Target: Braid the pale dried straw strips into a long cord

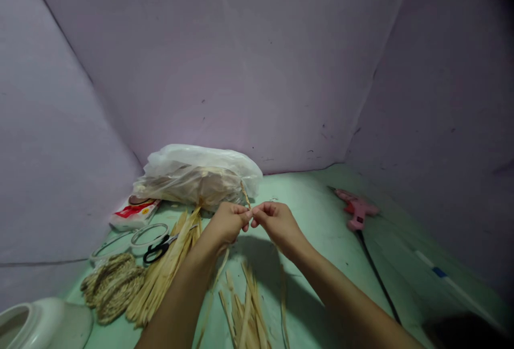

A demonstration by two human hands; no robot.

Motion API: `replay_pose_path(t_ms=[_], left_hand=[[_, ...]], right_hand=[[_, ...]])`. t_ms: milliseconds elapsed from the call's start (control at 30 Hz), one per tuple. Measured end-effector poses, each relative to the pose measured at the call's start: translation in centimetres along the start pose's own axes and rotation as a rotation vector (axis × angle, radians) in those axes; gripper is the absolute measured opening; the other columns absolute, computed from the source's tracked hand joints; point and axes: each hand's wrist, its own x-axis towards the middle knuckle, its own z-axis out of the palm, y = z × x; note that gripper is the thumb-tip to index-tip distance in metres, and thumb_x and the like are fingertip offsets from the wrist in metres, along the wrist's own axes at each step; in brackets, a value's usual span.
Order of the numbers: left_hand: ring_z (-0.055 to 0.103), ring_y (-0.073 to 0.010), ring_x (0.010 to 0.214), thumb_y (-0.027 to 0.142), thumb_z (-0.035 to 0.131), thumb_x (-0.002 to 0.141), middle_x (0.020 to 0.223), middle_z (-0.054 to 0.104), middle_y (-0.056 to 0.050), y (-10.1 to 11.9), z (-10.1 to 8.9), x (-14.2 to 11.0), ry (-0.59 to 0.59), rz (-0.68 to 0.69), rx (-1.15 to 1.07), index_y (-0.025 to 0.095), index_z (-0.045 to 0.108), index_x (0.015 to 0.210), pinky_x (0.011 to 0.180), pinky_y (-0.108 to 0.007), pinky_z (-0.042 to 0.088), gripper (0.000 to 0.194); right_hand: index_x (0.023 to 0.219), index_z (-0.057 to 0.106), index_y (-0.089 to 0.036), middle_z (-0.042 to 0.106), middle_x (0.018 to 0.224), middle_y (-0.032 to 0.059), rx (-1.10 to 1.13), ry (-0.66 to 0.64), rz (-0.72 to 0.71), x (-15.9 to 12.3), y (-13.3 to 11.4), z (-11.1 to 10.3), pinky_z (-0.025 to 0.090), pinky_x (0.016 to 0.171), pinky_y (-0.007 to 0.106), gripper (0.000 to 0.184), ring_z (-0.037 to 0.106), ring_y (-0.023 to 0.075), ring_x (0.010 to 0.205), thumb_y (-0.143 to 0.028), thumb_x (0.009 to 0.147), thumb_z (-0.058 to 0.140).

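My left hand and my right hand meet above the middle of the table, fingertips nearly touching. Both pinch a thin braid of dried plant fibre, whose finished end sticks up beyond my fingers. Loose strands trail down from beneath my hands. Below them, on the table, lies a small pile of flat, straw-coloured strips. A larger bundle of long strips spreads out to the left of my left forearm.
A plastic bag of fibre lies against the wall. Left are scissors, white rings, a coiled braid, a red-and-white packet and a white jar. A pink glue gun with a black cord lies right.
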Motion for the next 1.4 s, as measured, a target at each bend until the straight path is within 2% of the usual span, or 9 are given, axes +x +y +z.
replay_pose_path(t_ms=[167, 400, 567, 700, 900, 1033, 1233, 1333, 1400], left_hand=[[0.023, -0.0022, 0.031, 0.035, 0.052, 0.062, 0.040, 0.041, 0.005, 0.0, 0.0, 0.1, 0.066, -0.016, 0.003, 0.013, 0.052, 0.052, 0.034, -0.019, 0.016, 0.024], [0.022, -0.0021, 0.026, 0.035, 0.052, 0.056, 0.040, 0.043, 0.006, 0.5, -0.5, -0.1, -0.012, -0.022, -0.110, 0.015, 0.049, 0.054, 0.031, -0.020, 0.014, 0.020], [0.023, -0.0016, 0.028, 0.033, 0.054, 0.054, 0.037, 0.040, 0.007, 0.7, -0.5, -0.1, 0.023, 0.014, -0.103, 0.014, 0.049, 0.051, 0.032, -0.019, 0.014, 0.020], [0.020, -0.0013, 0.030, 0.032, 0.056, 0.053, 0.036, 0.033, 0.009, 0.7, -0.3, -0.3, 0.088, 0.009, -0.190, 0.014, 0.049, 0.052, 0.033, -0.019, 0.013, 0.019], [0.026, -0.0029, 0.035, 0.025, 0.055, 0.054, 0.038, 0.043, 0.005, 0.7, 0.0, -0.2, 0.209, 0.027, -0.142, 0.013, 0.053, 0.050, 0.037, -0.018, 0.018, 0.013], [0.028, -0.0045, 0.036, 0.021, 0.051, 0.054, 0.041, 0.049, 0.003, 0.7, 0.5, -0.1, 0.300, -0.025, -0.168, 0.014, 0.054, 0.050, 0.039, -0.019, 0.020, 0.008], [0.032, -0.0063, 0.041, 0.013, 0.047, 0.051, 0.044, 0.044, 0.005, 0.5, 0.8, 0.0, 0.397, -0.081, -0.205, 0.015, 0.052, 0.049, 0.040, -0.019, 0.020, 0.005], [0.034, -0.0063, 0.043, 0.011, 0.046, 0.050, 0.044, 0.043, 0.004, 0.1, 0.8, 0.4, 0.347, -0.064, -0.225, 0.014, 0.048, 0.046, 0.041, -0.019, 0.022, 0.006], [0.034, -0.0059, 0.042, 0.011, 0.045, 0.051, 0.043, 0.042, 0.004, -0.1, 0.8, 0.5, 0.315, -0.056, -0.210, 0.014, 0.048, 0.047, 0.041, -0.018, 0.023, 0.007]], right_hand=[[0.071, 0.056, -0.014, 0.060, 0.053, 0.0017, -0.074, 0.057, -0.042, 0.0, -0.1, 0.0, 0.032, 0.044, 0.019, 0.015, 0.047, 0.0087, 0.044, -0.027, 0.065, 0.053], [0.067, 0.054, -0.014, 0.055, 0.050, -0.0002, 0.130, -0.065, -0.024, 0.4, -0.1, -0.4, 0.033, 0.044, 0.019, 0.014, 0.046, 0.0083, 0.045, -0.028, 0.063, 0.057], [0.071, 0.056, -0.014, 0.056, 0.053, 0.0003, 0.133, -0.100, -0.027, 0.2, -0.3, -0.6, 0.032, 0.045, 0.019, 0.016, 0.045, 0.0077, 0.046, -0.028, 0.065, 0.055], [0.067, 0.062, -0.013, 0.058, 0.056, 0.0014, -0.140, -0.088, -0.054, 0.0, -1.2, -1.5, 0.030, 0.047, 0.020, 0.023, 0.044, 0.0082, 0.048, -0.034, 0.067, 0.053], [0.061, 0.066, -0.017, 0.056, 0.050, 0.0014, -0.505, 0.051, -0.118, -0.7, -2.8, -2.5, 0.027, 0.045, 0.023, 0.026, 0.044, 0.0107, 0.046, -0.038, 0.067, 0.054], [0.066, 0.067, -0.020, 0.062, 0.059, 0.0038, -0.722, 0.082, -0.310, -2.0, -3.3, -1.4, 0.028, 0.050, 0.025, 0.022, 0.049, 0.0133, 0.052, -0.034, 0.072, 0.051], [0.083, 0.065, -0.015, 0.063, 0.076, 0.0098, -1.209, -0.072, -0.491, -3.6, -3.1, 1.1, 0.027, 0.050, 0.026, 0.023, 0.054, 0.0151, 0.058, -0.019, 0.076, 0.043], [0.083, 0.065, -0.015, 0.065, 0.080, 0.0103, -1.220, -0.167, -0.530, -3.8, -3.3, 1.1, 0.028, 0.050, 0.026, 0.023, 0.056, 0.0165, 0.060, -0.015, 0.074, 0.043], [0.076, 0.066, -0.018, 0.065, 0.073, 0.0070, -1.112, -0.274, -0.498, -3.5, -3.5, 0.3, 0.029, 0.050, 0.026, 0.018, 0.056, 0.0166, 0.059, -0.018, 0.071, 0.049]])
